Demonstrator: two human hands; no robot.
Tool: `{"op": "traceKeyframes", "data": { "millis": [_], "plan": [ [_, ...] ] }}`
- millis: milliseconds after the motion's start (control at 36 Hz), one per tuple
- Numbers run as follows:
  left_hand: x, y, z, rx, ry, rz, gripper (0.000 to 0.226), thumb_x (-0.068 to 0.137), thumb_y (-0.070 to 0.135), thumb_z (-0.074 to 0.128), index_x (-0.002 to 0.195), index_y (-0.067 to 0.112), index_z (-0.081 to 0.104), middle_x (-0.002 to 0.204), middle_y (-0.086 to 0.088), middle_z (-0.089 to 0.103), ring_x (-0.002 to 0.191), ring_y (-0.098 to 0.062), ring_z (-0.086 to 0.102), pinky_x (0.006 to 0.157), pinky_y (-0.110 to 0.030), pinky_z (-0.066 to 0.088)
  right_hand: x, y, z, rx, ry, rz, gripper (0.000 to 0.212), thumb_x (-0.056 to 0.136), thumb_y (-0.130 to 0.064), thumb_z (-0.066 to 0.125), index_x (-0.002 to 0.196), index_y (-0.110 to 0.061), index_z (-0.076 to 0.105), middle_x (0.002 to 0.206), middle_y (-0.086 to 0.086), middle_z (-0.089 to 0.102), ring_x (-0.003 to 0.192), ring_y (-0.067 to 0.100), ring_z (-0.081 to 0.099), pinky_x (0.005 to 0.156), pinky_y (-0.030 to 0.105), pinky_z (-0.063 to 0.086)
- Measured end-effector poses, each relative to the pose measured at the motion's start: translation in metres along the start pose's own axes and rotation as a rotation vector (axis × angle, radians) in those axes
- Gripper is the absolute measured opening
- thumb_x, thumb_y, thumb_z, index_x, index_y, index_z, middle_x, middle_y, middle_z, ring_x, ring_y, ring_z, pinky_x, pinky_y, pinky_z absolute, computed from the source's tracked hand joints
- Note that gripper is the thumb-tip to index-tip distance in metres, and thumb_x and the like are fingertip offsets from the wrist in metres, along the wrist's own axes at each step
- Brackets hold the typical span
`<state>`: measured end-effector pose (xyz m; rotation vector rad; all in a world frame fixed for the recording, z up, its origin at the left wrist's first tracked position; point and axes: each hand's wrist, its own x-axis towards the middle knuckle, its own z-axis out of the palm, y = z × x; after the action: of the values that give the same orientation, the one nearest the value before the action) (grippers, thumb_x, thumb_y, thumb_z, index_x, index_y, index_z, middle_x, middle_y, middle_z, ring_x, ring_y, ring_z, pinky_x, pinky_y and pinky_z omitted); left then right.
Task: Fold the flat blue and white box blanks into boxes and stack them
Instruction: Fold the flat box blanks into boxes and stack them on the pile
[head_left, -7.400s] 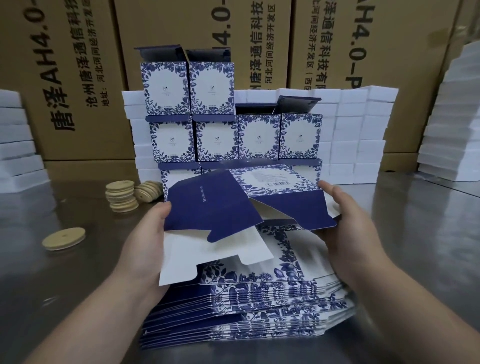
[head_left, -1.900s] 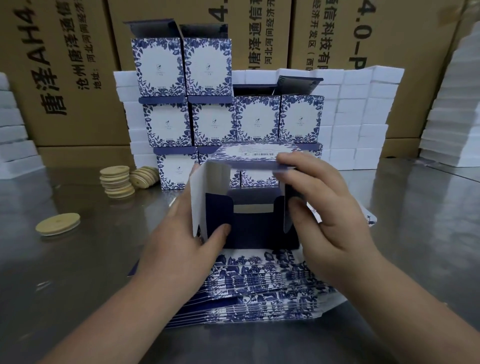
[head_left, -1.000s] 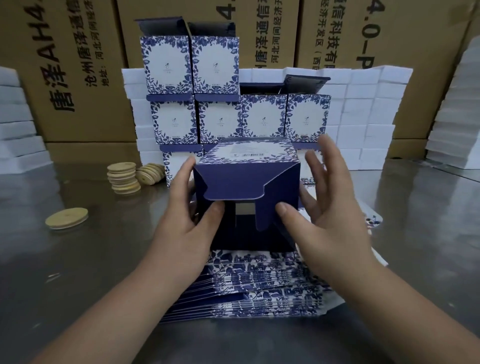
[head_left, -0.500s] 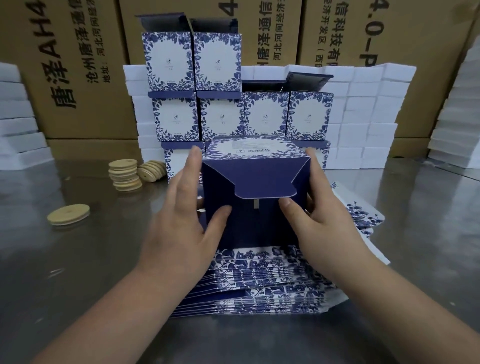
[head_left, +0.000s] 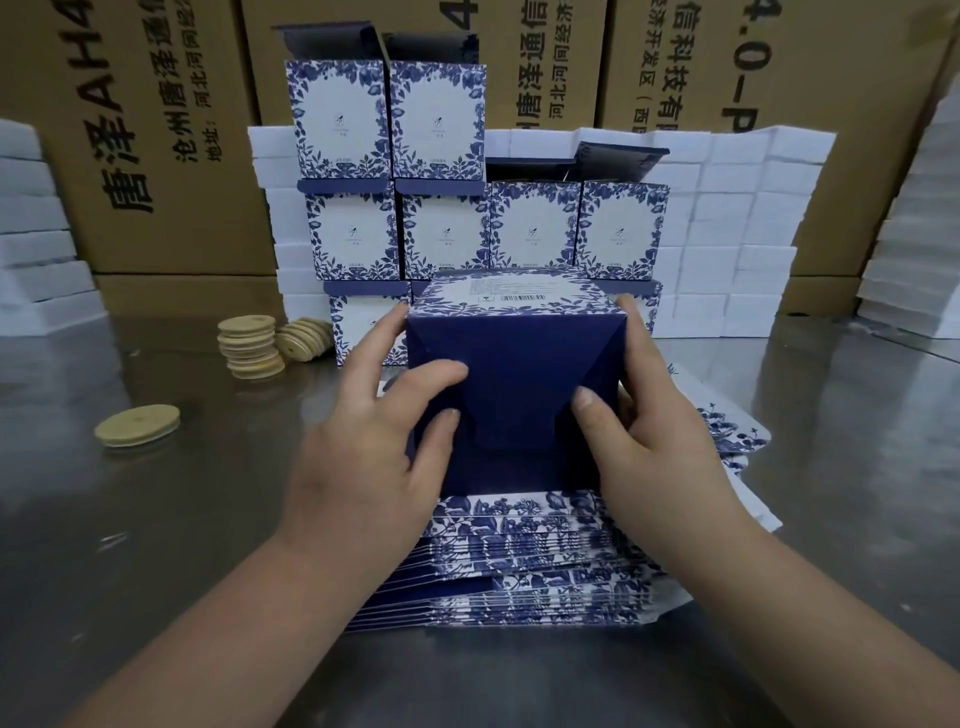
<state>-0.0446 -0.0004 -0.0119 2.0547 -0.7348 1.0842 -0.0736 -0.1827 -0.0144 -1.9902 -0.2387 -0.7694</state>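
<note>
A folded blue and white box (head_left: 514, 364) stands on the pile of flat blanks (head_left: 519, 561) in front of me, its dark blue flapped end facing me. My left hand (head_left: 374, 447) grips its left side, thumb on the blue flaps. My right hand (head_left: 649, 431) grips the right side, thumb pressing the flap edge. Behind it rises a stack of finished boxes (head_left: 441, 171), three rows high, some with lids open.
Round wooden discs (head_left: 249, 345) are piled at the left, one single wooden disc (head_left: 137, 425) lying apart on the steel table (head_left: 156, 519). White foam trays (head_left: 727, 218) and large brown cartons (head_left: 156, 130) line the back; more white foam stacks (head_left: 31, 249) stand left and right.
The box's bottom flaps have closed flat against the end. Both hands moved in tighter on its sides, thumbs now on the blue flaps.
</note>
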Motion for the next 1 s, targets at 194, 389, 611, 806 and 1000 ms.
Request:
{"op": "traceKeyframes", "data": {
  "millis": [194, 389, 611, 806, 1000],
  "plan": [
    [-0.001, 0.004, -0.002, 0.009, -0.039, -0.089, 0.031, 0.077, 0.050, 0.043, 0.106, 0.042, 0.048, 0.134, 0.019, 0.025, 0.074, -0.013, 0.049, 0.074, -0.029, 0.038, -0.002, -0.007, 0.000, 0.053, -0.034, 0.035, 0.071, 0.082, -0.040, 0.048, 0.140, -0.058, 0.013, 0.124, -0.037, 0.050, 0.114, -0.014, 0.048, 0.096, 0.030, 0.049],
    [-0.003, 0.006, 0.004, 0.028, 0.005, -0.164, 0.041, 0.075, 0.035, 0.064, 0.107, 0.046, 0.040, 0.137, 0.016, 0.035, 0.096, -0.023, 0.061, 0.070, -0.028, 0.039, -0.002, -0.010, 0.003, -0.095, -0.019, 0.056, 0.092, 0.073, -0.042, 0.066, 0.141, -0.054, 0.005, 0.138, -0.028, 0.043, 0.120, -0.008, 0.045, 0.094, 0.035, 0.050],
    [0.000, 0.012, 0.001, -0.019, -0.063, -0.309, 0.089, 0.068, 0.053, 0.055, 0.134, 0.055, -0.006, 0.131, 0.041, 0.031, 0.096, -0.011, 0.060, 0.077, -0.033, 0.048, -0.003, -0.010, 0.005, -0.135, 0.042, 0.024, 0.100, 0.078, -0.031, 0.071, 0.125, -0.066, -0.010, 0.113, -0.060, 0.025, 0.106, -0.028, 0.036, 0.090, 0.028, 0.050],
    [-0.001, 0.011, 0.002, -0.009, -0.081, -0.317, 0.078, 0.067, 0.053, 0.053, 0.130, 0.056, 0.006, 0.131, 0.015, 0.054, 0.094, -0.008, 0.060, 0.071, -0.028, 0.042, -0.003, -0.017, 0.005, -0.216, 0.091, -0.015, 0.085, 0.075, -0.033, 0.072, 0.126, -0.062, 0.011, 0.125, -0.023, 0.042, 0.107, 0.003, 0.054, 0.083, 0.042, 0.054],
    [-0.002, 0.017, 0.003, -0.021, -0.009, -0.289, 0.073, 0.071, 0.045, 0.061, 0.127, 0.052, 0.015, 0.134, 0.015, 0.049, 0.102, -0.013, 0.060, 0.079, -0.035, 0.050, -0.004, -0.021, 0.007, -0.209, 0.164, -0.045, 0.071, 0.073, -0.033, 0.073, 0.118, -0.056, 0.022, 0.118, -0.020, 0.045, 0.102, 0.007, 0.058, 0.079, 0.044, 0.054]
  ]
}}
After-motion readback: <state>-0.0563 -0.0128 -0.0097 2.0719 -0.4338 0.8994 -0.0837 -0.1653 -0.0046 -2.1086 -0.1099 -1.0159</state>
